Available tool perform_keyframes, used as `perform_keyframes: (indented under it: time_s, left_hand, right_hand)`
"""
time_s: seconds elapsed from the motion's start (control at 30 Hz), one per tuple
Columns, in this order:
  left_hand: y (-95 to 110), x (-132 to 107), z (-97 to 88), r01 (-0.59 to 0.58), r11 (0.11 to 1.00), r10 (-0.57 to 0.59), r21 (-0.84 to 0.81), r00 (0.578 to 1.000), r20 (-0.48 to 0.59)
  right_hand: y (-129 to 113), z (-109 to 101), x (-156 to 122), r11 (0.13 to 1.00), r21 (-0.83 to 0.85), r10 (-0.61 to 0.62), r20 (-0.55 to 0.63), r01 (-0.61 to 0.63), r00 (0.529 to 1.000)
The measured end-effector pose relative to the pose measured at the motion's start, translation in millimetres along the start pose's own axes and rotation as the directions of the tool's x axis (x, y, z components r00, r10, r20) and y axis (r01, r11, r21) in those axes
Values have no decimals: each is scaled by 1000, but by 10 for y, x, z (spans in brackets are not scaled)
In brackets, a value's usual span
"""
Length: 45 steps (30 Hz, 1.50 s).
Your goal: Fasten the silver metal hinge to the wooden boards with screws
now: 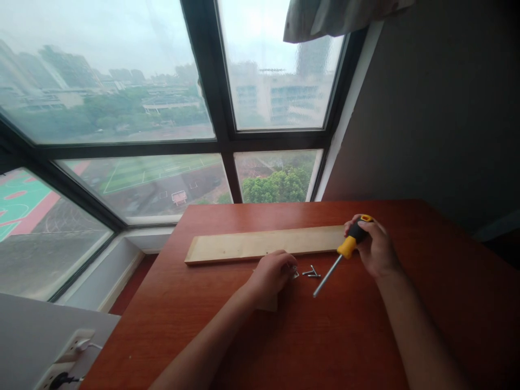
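Note:
My right hand [377, 246] is wrapped around the black and yellow handle of a screwdriver [346, 247]. Its metal shaft slants down and left over the table. My left hand [272, 275] is closed in a pinch at a small shiny metal piece [296, 274], partly covered by the fingers and too small to name exactly. Just right of those fingertips lie several screws [312, 272] in a loose pile. A small light wooden piece [267, 302] shows beneath my left wrist, mostly hidden. Behind both hands a long pale wooden board [244, 245] lies flat.
The reddish-brown table [325, 336] carries all of this. Beyond its far edge stand windows with dark frames [223, 108], a curtain [341, 16] hanging at the top. A dark wall [430, 108] is on the right. At lower left, a wall socket [77, 346] has plugs in it.

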<state>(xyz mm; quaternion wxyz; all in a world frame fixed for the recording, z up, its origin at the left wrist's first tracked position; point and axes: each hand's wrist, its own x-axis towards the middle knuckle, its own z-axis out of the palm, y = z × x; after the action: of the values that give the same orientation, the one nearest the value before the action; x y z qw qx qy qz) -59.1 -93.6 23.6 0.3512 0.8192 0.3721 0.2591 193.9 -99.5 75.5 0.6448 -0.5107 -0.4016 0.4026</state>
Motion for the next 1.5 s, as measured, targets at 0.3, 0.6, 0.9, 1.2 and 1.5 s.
perform_keyframes:
  time_s: [0.3, 0.6, 0.9, 1.2, 1.5]
  left_hand:
    - [216, -3, -39, 58, 837, -190, -545, 964, -188]
    - [349, -61, -59, -165, 985, 124, -58, 892, -434]
    - [291, -84, -68, -228, 974, 218, 7, 918, -331]
    - [270, -88, -71, -152, 988, 157, 39, 938, -308]
    - [262, -88, -55, 7, 995, 25, 104, 951, -309]
  right_hand:
    - [-369, 318, -456, 940, -333, 63, 394, 79, 917]
    - [-32, 589, -597, 496, -655, -100, 609, 570, 787]
    - [133, 530, -542, 464, -613, -141, 662, 639, 736]
    - [181, 538, -521, 349, -641, -276, 627, 683, 729]
    - [194, 549, -519, 296, -640, -330, 628, 709, 704]
